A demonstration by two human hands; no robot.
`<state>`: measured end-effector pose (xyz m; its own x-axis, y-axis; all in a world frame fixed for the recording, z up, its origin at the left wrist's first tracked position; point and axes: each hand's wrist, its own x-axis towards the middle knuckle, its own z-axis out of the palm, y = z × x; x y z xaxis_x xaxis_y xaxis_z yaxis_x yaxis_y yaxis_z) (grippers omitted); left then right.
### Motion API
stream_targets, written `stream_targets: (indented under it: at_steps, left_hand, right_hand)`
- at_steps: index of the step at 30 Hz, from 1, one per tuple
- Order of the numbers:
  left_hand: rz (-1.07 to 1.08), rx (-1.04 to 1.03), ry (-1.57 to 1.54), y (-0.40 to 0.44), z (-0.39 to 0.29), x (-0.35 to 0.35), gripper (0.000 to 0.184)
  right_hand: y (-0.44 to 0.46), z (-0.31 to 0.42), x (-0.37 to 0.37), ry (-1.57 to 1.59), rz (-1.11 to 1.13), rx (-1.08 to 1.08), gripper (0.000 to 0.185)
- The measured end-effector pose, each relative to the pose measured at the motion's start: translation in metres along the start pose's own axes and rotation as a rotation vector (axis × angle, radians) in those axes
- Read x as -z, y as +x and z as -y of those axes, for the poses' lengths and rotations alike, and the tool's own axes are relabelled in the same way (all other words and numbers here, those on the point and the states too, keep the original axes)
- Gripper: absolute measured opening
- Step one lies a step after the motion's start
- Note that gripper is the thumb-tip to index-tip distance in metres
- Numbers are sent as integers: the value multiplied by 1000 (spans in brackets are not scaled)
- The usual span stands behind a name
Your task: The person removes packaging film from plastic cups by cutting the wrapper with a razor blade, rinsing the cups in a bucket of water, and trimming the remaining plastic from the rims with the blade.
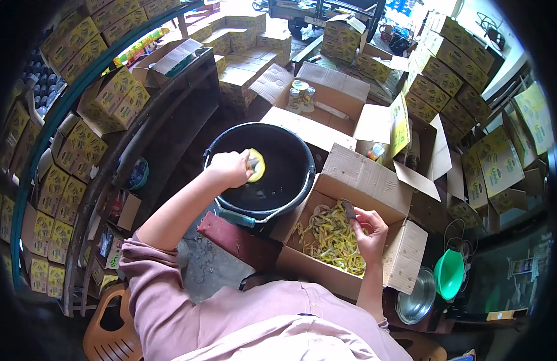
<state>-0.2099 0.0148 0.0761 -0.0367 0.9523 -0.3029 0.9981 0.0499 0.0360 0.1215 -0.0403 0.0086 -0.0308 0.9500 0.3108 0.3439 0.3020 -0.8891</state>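
My left hand is closed on a rounded yellow piece of fruit, its kind unclear, above the mouth of a black bucket. Dark liquid seems to lie inside the bucket, whose wire handle with a green grip hangs at the front. To the right, my right hand pinches a dark, flat, blade-like tool; its exact kind is hard to tell. Below that hand stands an open cardboard box, and yellow-green peelings cover its bottom.
Another open carton behind the bucket contains several cans. A metal bowl and a green basin sit at the right. Shelves of yellow cartons line the left, and stacked cartons rise at the right.
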Motion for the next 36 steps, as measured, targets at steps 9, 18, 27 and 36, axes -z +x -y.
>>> stream_targets:
  at_steps: [9, 18, 27, 36]
  left_hand:
    - [139, -114, -226, 3, 3, 9, 56]
    - [-293, -288, -1475, 13, -16, -57, 41]
    - [-597, -571, -1433, -17, -54, -65, 66]
    - [-853, -573, -1110, -10, -55, -73, 60]
  right_hand:
    - [-1, -11, -3, 97, 11, -115, 32]
    - [34, 7, -28, 231, 57, -136, 36]
    - [87, 66, -49, -45, 66, 537, 25]
    - [96, 65, -54, -427, 158, 952, 22]
